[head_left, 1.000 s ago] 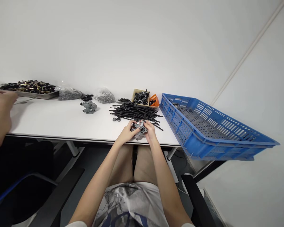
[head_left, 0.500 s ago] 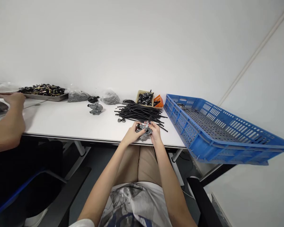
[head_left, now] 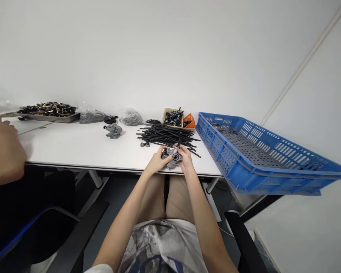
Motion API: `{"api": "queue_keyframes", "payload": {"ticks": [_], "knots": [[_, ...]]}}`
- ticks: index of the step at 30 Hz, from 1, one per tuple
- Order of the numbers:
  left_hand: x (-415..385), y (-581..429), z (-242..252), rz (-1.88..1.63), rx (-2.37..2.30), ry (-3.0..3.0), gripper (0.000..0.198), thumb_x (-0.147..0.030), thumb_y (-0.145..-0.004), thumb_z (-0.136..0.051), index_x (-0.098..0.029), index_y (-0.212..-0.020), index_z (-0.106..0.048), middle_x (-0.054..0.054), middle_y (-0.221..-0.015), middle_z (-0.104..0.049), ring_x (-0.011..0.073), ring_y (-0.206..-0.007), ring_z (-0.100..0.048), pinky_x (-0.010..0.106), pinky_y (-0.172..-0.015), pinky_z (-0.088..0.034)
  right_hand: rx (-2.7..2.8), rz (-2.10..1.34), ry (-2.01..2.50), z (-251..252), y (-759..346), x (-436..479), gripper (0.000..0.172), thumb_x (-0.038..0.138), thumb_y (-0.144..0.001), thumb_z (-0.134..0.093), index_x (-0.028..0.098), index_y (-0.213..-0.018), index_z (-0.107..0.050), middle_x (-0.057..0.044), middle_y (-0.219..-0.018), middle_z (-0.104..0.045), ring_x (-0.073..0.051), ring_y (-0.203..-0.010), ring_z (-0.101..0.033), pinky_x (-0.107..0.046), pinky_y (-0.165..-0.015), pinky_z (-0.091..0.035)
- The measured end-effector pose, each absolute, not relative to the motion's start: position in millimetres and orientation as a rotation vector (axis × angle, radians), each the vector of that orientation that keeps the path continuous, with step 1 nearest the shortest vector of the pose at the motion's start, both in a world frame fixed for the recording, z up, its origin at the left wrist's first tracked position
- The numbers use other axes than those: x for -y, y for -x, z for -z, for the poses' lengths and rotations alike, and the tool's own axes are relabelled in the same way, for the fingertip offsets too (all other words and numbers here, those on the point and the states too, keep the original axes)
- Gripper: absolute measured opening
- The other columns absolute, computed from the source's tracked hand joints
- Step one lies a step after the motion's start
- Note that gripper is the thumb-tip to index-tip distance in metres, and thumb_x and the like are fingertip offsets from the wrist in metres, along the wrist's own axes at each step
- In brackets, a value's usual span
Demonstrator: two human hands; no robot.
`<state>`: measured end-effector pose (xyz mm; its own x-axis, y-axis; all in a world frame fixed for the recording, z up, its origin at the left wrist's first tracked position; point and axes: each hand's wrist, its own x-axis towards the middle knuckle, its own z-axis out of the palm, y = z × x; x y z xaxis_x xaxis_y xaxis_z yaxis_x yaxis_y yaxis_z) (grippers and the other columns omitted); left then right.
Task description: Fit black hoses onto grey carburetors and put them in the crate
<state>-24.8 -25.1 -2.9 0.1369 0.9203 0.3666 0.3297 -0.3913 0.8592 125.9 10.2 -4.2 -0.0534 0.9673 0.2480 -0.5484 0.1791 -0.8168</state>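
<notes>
A grey metal carburetor (head_left: 174,157) is held over the table's front edge, its round bore facing me. My left hand (head_left: 157,160) grips its left side, thumb across the front. On its right side my right hand (head_left: 185,158) is closed around the body, fingertips at the top by a small black piece (head_left: 179,144) that sticks up. Whether that piece is fixed to the carburetor I cannot tell. Just behind my hands lies a pile of black rubber hoses (head_left: 165,134). Near its left end sits a small black-and-grey fitting (head_left: 144,144). A second carburetor (head_left: 113,131) rests farther left.
A large blue crate (head_left: 244,151) stands at right, overhanging the table edge. Behind the hoses are a cream bin (head_left: 173,117) of black fittings and an orange basket (head_left: 189,121). Plastic bags (head_left: 131,117) and a metal tray (head_left: 63,118) line the wall. A co-worker's hand (head_left: 5,148) is at left.
My hands keep hold of the carburetor with only slight finger movement. The co-worker's hand has moved left and lower. My knees have parted a little.
</notes>
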Motion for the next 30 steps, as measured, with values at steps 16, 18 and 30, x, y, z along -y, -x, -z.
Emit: {"api": "queue_keyframes", "payload": {"ticks": [16, 18, 30], "knots": [[27.8, 24.3, 1.0, -1.278, -1.147, -1.793, 0.046, -0.05, -0.08, -0.065, -0.02, -0.113, -0.055, 0.003, -0.09, -0.068, 0.0162, -0.074, -0.061, 0.027, -0.069, -0.046, 0.894, -1.456, 0.532, 2.7, -128.8, -9.2, 0.024, 0.024, -0.059, -0.086, 0.019, -0.079, -0.073, 0.001, -0.075, -0.073, -0.01, -0.061, -0.061, -0.021, -0.058, -0.048], [28.0, 24.4, 0.7, -1.271, -1.175, -1.806, 0.045, -0.05, -0.08, -0.065, -0.02, -0.113, -0.055, 0.001, -0.084, -0.067, 0.0154, -0.069, -0.059, 0.026, -0.066, -0.045, 0.893, -1.453, 0.535, 1.9, -128.3, -8.9, 0.023, 0.025, -0.06, -0.085, 0.019, -0.078, -0.073, 0.002, -0.073, -0.072, -0.01, -0.059, -0.059, -0.021, -0.056, -0.047], [26.7, 24.4, 0.5, -1.261, -1.15, -1.863, 0.05, -0.053, -0.083, -0.061, -0.02, -0.12, -0.053, 0.003, -0.091, -0.067, 0.0157, -0.071, -0.059, 0.028, -0.071, -0.046, 0.88, -1.404, 0.527, 5.0, -129.1, -10.1, 0.017, 0.022, -0.062, -0.081, 0.018, -0.078, -0.075, -0.002, -0.081, -0.075, -0.015, -0.071, -0.066, -0.025, -0.068, -0.053]]}}
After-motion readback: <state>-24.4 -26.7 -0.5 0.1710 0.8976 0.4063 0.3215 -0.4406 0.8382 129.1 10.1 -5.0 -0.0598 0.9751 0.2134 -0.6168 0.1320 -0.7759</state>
